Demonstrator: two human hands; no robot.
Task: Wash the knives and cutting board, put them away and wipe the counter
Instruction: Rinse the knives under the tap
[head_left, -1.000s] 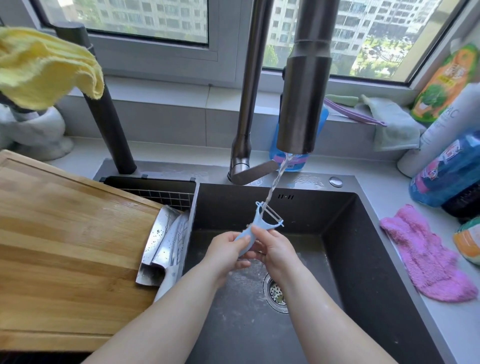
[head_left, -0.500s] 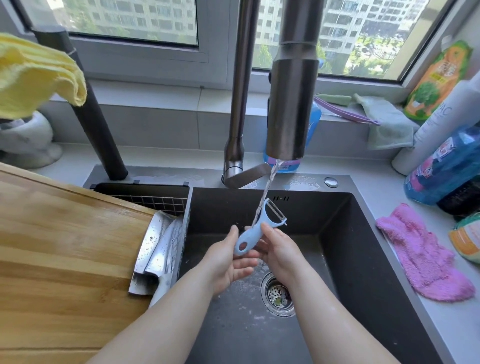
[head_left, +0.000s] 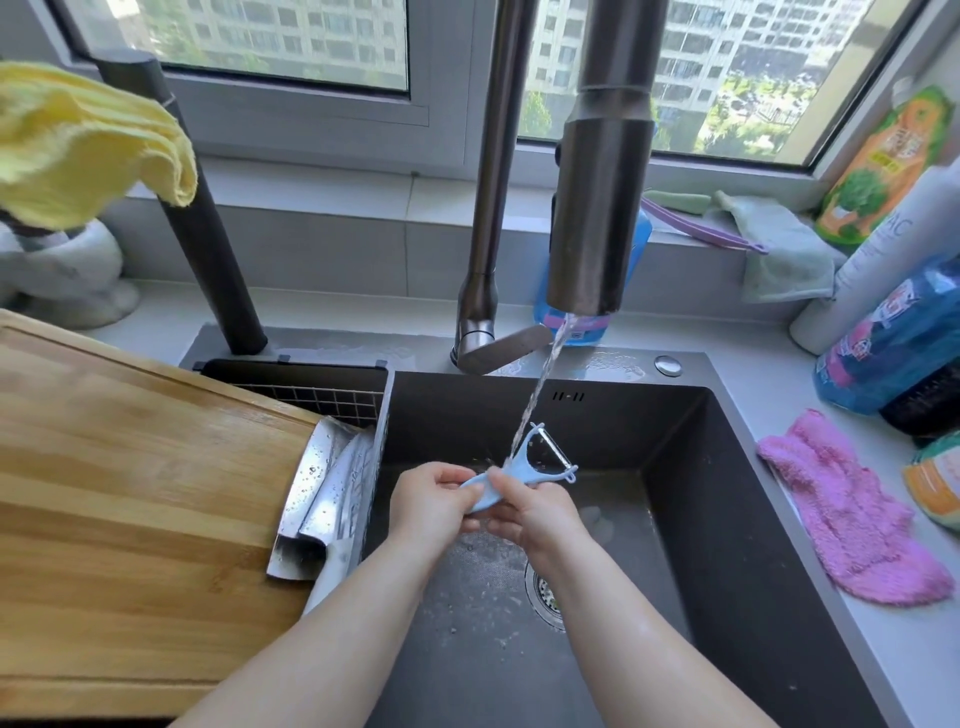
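A light blue peeler (head_left: 524, 467) is held under the running water over the dark sink (head_left: 691, 467). My left hand (head_left: 431, 504) grips its handle end, and my right hand (head_left: 535, 514) pinches the handle just below the blade head. The blade points up and to the right. Two wet steel cleaver blades (head_left: 322, 499) lie on the sink's left edge, half under the wooden cutting board (head_left: 130, 509) that covers the left counter.
The tall faucet (head_left: 597, 208) pours water from above. A pink cloth (head_left: 852, 525) lies on the right counter beside several bottles (head_left: 893, 343). A yellow cloth (head_left: 78, 140) hangs at upper left. The drain (head_left: 543, 590) sits below my right wrist.
The peeler has tilted from upright to lying more sideways, head to the right. Both hands have shifted along its handle while rubbing it under the stream.
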